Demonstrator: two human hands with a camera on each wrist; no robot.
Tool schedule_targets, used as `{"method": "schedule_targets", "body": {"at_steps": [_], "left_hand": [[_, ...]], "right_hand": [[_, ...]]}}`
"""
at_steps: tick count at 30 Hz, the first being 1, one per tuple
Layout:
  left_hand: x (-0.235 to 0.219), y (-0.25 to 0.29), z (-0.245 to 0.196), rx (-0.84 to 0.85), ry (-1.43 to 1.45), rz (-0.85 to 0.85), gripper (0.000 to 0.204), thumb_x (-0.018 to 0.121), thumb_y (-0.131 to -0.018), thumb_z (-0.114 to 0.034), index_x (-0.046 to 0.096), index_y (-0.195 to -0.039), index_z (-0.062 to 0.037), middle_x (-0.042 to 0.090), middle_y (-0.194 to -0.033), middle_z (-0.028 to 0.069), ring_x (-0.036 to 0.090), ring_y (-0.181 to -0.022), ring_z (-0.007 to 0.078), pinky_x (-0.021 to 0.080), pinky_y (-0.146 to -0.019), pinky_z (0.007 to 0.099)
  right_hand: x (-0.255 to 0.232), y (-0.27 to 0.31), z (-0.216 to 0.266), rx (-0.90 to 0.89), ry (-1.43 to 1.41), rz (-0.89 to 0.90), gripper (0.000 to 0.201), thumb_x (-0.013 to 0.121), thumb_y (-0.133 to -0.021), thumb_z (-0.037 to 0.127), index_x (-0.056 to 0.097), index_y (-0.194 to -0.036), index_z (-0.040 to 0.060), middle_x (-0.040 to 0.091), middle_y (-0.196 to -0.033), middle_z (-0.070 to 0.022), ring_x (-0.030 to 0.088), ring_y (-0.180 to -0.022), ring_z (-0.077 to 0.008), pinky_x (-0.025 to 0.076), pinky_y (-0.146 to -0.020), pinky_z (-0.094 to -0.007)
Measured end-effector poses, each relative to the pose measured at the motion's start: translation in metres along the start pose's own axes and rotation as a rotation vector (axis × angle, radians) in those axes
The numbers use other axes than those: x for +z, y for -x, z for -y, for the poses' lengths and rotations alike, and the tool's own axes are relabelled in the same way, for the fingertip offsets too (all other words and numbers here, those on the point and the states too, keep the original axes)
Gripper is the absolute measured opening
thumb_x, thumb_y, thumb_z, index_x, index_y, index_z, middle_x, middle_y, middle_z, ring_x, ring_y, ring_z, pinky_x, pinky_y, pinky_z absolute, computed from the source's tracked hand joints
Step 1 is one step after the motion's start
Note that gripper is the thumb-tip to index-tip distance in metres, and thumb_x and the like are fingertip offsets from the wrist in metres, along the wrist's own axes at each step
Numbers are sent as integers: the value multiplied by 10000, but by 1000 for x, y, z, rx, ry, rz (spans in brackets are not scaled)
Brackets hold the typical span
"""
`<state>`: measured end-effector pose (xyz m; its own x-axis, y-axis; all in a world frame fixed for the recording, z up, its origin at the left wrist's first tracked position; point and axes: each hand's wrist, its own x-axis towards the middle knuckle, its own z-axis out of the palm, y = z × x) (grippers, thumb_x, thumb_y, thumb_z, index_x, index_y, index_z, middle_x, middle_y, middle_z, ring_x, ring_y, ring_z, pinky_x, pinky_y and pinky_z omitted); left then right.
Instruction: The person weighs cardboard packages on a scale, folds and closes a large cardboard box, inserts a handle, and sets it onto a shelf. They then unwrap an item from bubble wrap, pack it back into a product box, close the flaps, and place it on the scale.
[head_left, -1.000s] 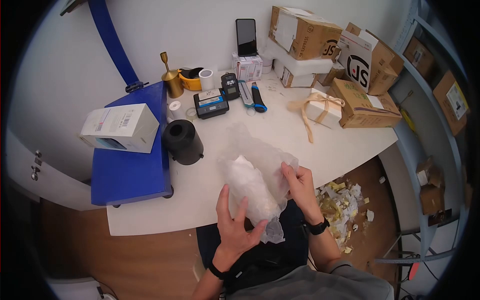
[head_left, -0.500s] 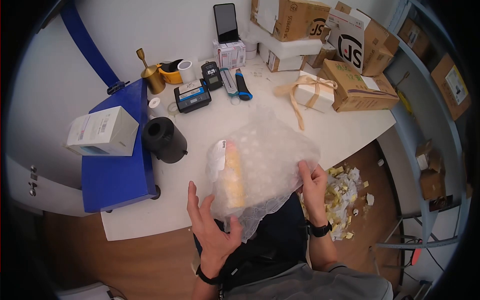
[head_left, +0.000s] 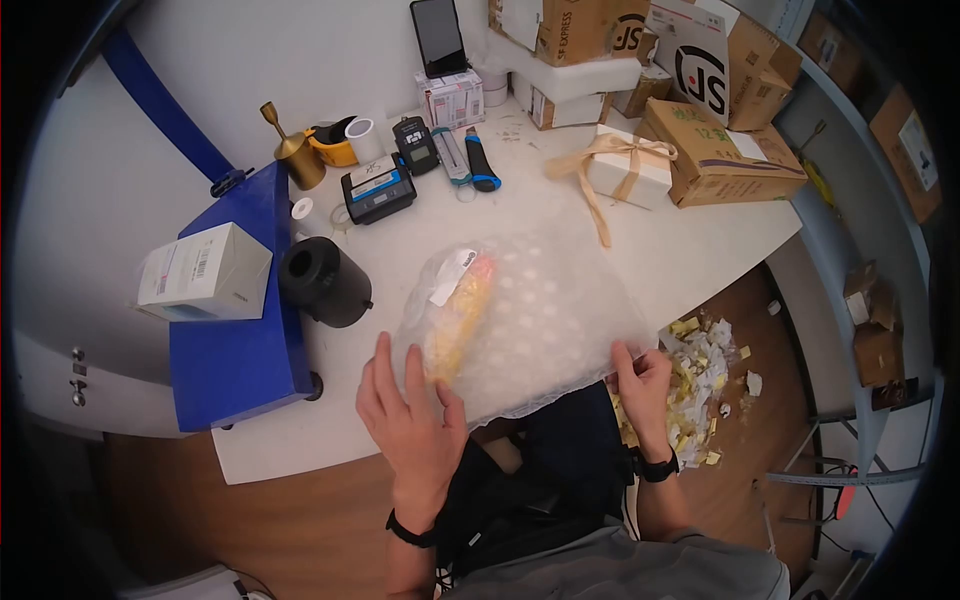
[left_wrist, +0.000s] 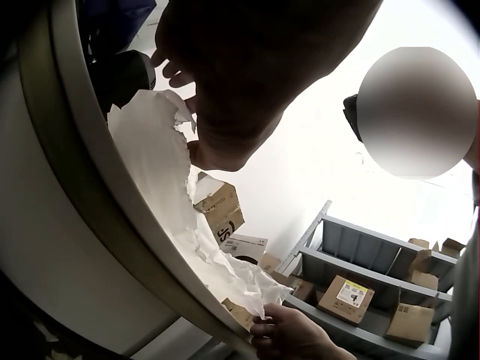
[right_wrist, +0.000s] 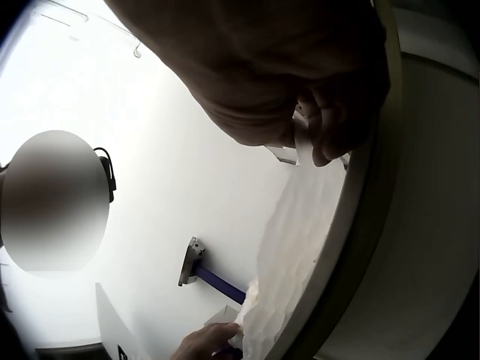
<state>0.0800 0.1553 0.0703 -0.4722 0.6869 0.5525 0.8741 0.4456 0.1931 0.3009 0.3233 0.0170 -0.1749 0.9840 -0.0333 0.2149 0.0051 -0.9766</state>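
A sheet of translucent bubble wrap (head_left: pixel 540 330) lies spread over the table's front edge, with a yellow and pink item (head_left: pixel 459 318) bearing a white label on its left part. My left hand (head_left: pixel 410 425) rests its spread fingers on the wrap's lower left corner, beside the item's near end. At the wrap's right corner, my right hand (head_left: pixel 645 390) pinches the edge between thumb and fingers. The right wrist view also shows the right hand (right_wrist: pixel 322 112) holding the wrap (right_wrist: pixel 292 247).
A black cylinder (head_left: pixel 325 281) and a blue stand (head_left: pixel 240 370) carrying a white box (head_left: pixel 205 272) are at the left. Behind are a label printer (head_left: pixel 378 190), a cutter (head_left: pixel 482 165), a ribboned box (head_left: pixel 632 170) and cartons (head_left: pixel 720 160). Scraps (head_left: pixel 700 390) litter the floor at right.
The wrap has been unrolled from a bundle and laid flat, exposing the yellow item. My right hand has moved right and slightly down with the edge; my left hand has shifted left.
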Motion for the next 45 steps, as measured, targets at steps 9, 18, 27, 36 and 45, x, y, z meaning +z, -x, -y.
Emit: {"method": "schedule_targets", "body": {"at_steps": [9, 18, 27, 36, 45], "left_hand": [[30, -34, 25, -188, 219, 158, 633, 841, -824, -252, 575, -1332, 15, 658, -1220, 227, 609, -1059, 399, 480, -923, 475], [17, -40, 33, -275, 288, 106, 580, 844, -859, -222, 578, -1316, 17, 679, -1200, 212, 646, -1070, 353, 505, -956, 450], [-10, -27, 7, -678, 1516, 30, 504, 708, -1014, -303, 560, -1403, -19, 675, -1287, 127, 661, -1130, 232, 521, -987, 387], [-11, 14, -27, -1093, 2178, 369, 568, 562, -1054, -435, 483, -1489, -79, 622, -1337, 148, 642, -1061, 302, 521, -887, 437], [1, 25, -31, -895, 1944, 405, 591, 624, -1054, -360, 456, -1489, 2, 614, -1359, 162, 643, -1138, 270, 514, -998, 425]], "right_hand": [[-10, 13, -1, 113, 11, 74, 395, 688, -1021, 237, 682, -715, -13, 616, -565, -19, 569, -494, -75, 401, -472, -244], [-5, 28, 1, -189, 96, -142, 308, 740, -990, 210, 637, -1147, -34, 636, -719, -36, 548, -610, -73, 396, -554, -229], [25, 72, 64, -619, -164, 464, 633, 834, -882, 113, 508, -1410, -15, 680, -1098, -146, 670, -853, -224, 543, -705, -303], [111, 9, 78, 98, -873, 1057, 852, 563, -1055, 563, 294, -1616, -19, 507, -1557, -204, 529, -1421, -311, 423, -1186, -439], [110, 3, 75, 209, -975, 897, 791, 430, -1084, 609, 375, -1575, -9, 593, -1460, -218, 621, -1311, -317, 499, -1116, -469]]}}
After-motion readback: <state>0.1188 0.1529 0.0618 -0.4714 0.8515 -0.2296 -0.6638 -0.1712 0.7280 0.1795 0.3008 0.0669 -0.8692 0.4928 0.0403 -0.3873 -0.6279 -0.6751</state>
